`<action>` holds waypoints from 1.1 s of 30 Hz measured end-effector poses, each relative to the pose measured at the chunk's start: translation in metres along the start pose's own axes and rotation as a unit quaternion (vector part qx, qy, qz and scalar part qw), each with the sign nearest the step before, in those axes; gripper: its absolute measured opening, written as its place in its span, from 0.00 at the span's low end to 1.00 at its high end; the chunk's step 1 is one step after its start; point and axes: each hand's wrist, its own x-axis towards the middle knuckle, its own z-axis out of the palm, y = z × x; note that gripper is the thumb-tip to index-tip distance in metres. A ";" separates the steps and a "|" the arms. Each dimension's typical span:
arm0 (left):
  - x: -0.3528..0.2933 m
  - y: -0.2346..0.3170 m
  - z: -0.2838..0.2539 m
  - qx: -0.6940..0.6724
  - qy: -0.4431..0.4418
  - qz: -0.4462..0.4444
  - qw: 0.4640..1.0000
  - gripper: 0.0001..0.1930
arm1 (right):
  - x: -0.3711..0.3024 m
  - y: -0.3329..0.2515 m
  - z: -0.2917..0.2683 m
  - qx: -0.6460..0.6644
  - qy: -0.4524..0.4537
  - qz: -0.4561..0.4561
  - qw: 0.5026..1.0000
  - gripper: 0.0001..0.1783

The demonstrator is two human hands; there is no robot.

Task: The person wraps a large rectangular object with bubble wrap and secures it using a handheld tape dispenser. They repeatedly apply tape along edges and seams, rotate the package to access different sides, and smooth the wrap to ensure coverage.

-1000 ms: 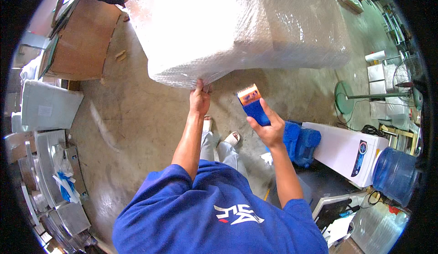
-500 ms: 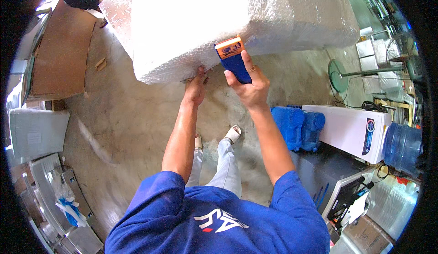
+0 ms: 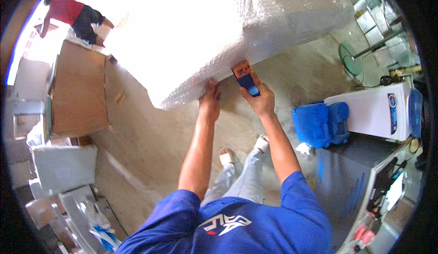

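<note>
A large bulky package wrapped in clear bubble wrap (image 3: 269,37) takes up the top of the view, its left part glaring white. At its lower edge my left hand (image 3: 210,101) has its fingers curled against the bubble wrap; the fingertips are partly hidden and slightly blurred. In my right hand (image 3: 262,99) is a flat blue tool with an orange end (image 3: 245,77), gripped between thumb and fingers. The orange end points up at the package's near side, close to the wrap; I cannot tell whether it touches.
Brown cardboard (image 3: 80,92) stands at the left, with a person in a red top (image 3: 68,10) beyond it. Blue water jugs (image 3: 315,125), a long white box (image 3: 372,110) and a dark cabinet (image 3: 342,172) line the right. A fan's round green base (image 3: 350,58) stands behind them.
The view has shifted, so the room sits further right and lower and more of the other person shows. My right hand still holds the tool; my left stays at the package's lower edge.
</note>
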 end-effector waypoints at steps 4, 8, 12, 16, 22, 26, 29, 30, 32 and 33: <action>-0.006 0.005 0.009 -0.010 0.016 0.009 1.000 0.26 | -0.025 0.042 0.029 0.015 -0.046 0.098 0.994 0.40; -0.036 0.010 0.006 -0.070 0.005 0.025 0.997 0.20 | -0.027 0.048 0.026 0.022 -0.029 0.071 0.997 0.39; -0.058 0.025 -0.011 -0.175 -0.003 0.047 0.983 0.14 | -0.027 0.035 0.023 0.012 -0.055 0.139 0.989 0.36; -0.072 0.038 -0.010 -0.214 0.026 0.065 0.974 0.14 | -0.022 -0.007 0.013 0.051 -0.065 0.243 0.967 0.36; -0.067 0.041 -0.032 -0.228 -0.034 0.077 0.970 0.12 | -0.019 -0.013 0.022 0.231 -0.015 0.394 0.890 0.35; -0.065 0.043 -0.045 -0.136 0.035 0.103 0.985 0.14 | -0.050 -0.026 0.017 0.361 -0.011 0.449 0.818 0.34; -0.050 0.043 -0.060 0.114 0.092 0.092 0.985 0.18 | -0.081 -0.040 0.009 0.313 -0.029 0.327 0.891 0.34; -0.044 0.043 -0.068 0.161 0.116 0.096 0.975 0.19 | -0.081 -0.062 -0.005 0.296 -0.050 0.273 0.914 0.36; -0.039 0.041 -0.069 0.258 0.143 0.090 0.951 0.22 | -0.083 -0.077 -0.015 0.200 -0.068 0.156 0.965 0.41; -0.042 0.037 -0.069 0.257 0.143 0.101 0.950 0.22 | -0.083 -0.076 -0.013 0.154 -0.056 0.089 0.982 0.41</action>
